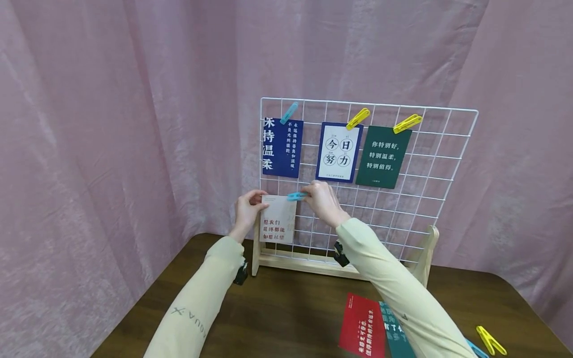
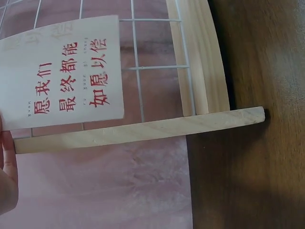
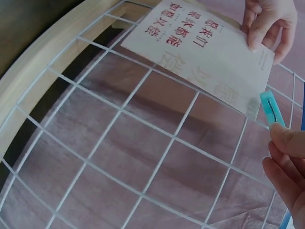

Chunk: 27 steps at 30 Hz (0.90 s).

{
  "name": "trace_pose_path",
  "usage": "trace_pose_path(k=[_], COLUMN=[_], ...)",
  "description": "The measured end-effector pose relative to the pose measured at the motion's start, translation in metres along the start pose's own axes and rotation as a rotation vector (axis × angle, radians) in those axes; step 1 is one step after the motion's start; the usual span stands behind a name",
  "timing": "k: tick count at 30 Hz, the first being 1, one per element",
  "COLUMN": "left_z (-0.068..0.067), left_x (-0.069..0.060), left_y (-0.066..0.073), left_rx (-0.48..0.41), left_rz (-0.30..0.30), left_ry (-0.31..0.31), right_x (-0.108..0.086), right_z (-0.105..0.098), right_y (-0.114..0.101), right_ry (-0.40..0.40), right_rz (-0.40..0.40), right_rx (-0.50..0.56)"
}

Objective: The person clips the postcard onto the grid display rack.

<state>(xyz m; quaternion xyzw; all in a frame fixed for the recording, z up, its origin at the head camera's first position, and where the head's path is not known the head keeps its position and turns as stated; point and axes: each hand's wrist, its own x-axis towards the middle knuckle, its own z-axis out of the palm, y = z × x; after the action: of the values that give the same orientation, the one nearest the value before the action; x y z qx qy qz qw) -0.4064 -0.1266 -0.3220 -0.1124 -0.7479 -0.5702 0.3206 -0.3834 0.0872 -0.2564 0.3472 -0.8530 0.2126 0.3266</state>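
Note:
A white card with red characters lies against the lower left of the white wire grid. My left hand pinches the card's left edge between thumb and fingers; only part of that hand shows in the left wrist view. Between thumb and fingers, my right hand holds a light blue clothespin at the card's upper right corner. Whether its tips grip both card and wire I cannot tell. Above, a dark blue card hangs from another blue clothespin.
A blue-bordered card and a green card hang under yellow clothespins. The grid stands in a wooden base. On the brown table lie a red card, a teal card and a yellow clothespin.

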Motion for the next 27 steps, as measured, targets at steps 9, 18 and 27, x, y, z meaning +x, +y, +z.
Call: trace_pose_path(k=[9, 18, 27], left_z=[0.001, 0.001, -0.001], left_x=[0.002, 0.001, -0.002], left_y=[0.003, 0.001, -0.006], left_rx=[0.019, 0.099, 0.198], left_rz=[0.038, 0.057, 0.211], left_ry=[0.014, 0.040, 0.073], right_x=[0.013, 0.021, 0.029], right_z=[0.001, 0.005, 0.012], right_y=[-0.006, -0.015, -0.019], right_ry=[-0.041, -0.128, -0.175], right_rz=[0.018, 0.058, 0.088], right_rx=[-0.092, -0.119, -0.151])
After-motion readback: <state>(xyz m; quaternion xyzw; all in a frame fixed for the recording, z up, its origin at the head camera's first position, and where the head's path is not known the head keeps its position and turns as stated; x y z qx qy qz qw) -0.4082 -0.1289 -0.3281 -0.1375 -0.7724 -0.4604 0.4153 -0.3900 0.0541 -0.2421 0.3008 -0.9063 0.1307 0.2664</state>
